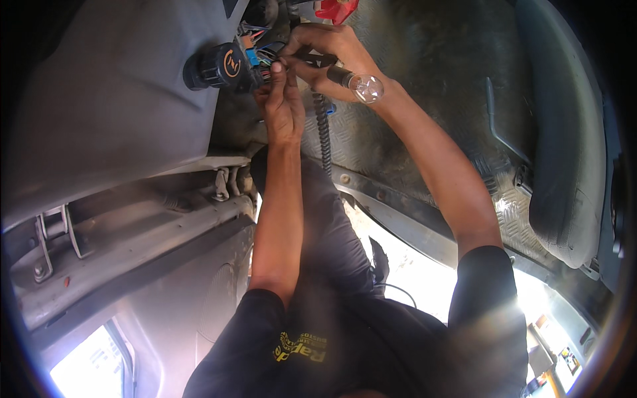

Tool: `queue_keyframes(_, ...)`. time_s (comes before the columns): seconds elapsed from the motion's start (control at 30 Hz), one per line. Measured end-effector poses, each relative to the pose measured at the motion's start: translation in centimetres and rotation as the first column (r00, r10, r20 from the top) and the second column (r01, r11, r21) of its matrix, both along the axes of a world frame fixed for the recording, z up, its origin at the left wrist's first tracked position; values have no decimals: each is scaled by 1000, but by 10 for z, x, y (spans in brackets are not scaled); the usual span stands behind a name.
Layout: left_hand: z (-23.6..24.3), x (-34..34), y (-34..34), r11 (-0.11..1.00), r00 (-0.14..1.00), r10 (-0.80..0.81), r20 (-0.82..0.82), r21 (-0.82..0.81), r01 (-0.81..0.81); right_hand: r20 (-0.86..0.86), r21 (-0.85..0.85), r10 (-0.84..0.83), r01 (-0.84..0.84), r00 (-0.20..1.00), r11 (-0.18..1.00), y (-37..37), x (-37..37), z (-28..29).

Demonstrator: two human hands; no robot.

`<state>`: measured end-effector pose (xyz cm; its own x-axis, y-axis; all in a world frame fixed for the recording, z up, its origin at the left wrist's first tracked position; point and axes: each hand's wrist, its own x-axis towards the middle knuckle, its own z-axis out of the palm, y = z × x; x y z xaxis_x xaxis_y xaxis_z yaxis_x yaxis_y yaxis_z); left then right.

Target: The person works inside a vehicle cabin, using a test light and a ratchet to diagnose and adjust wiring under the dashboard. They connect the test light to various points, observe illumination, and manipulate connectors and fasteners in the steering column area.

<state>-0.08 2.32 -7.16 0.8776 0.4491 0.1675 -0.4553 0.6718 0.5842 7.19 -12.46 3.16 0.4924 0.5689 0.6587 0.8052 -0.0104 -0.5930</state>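
Two hands at twelve o'clock: left hand (282, 99) pinches one bundle of coloured wires (264, 61) beside one black round connector (215, 66); right hand (332, 56) grasps one tester (342, 76) with one clear bulb (366, 87); one coiled cable (323, 132) hangs toward six o'clock.

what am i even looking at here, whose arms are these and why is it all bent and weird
There is one picture, taken by a wide fisheye camera on a person's head, so straight edges bend near the rim. The two bare arms coming up from the bottom are that person's own. They are working inside a vehicle cab, with ribbed metal floor plate and a grey seat at the right. The left hand pinches a bundle of coloured wires beside a black round connector under a grey panel. The right hand touches the same wires and holds a tester with a small clear bulb. A black coiled cord hangs below.
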Motion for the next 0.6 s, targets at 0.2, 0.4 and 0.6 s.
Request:
queue_keyframes(0.2, 13, -3, -6, 999, 1000, 10, -18, -33, -11, -192, 53, 50, -41, 980, 998, 0, -1, 0)
queue_keyframes(0.4, 10, -7, -3, 1000, 1000, -5, 12, 1, 5, -235, 96, 25, -3, 972, 995, 3, 1, -6)
queue_keyframes(0.6, 18, -8, -10, 1000, 999, 14, 29, 19, -14, -285, 40, 43, -33, 957, 999, -3, 0, 5)
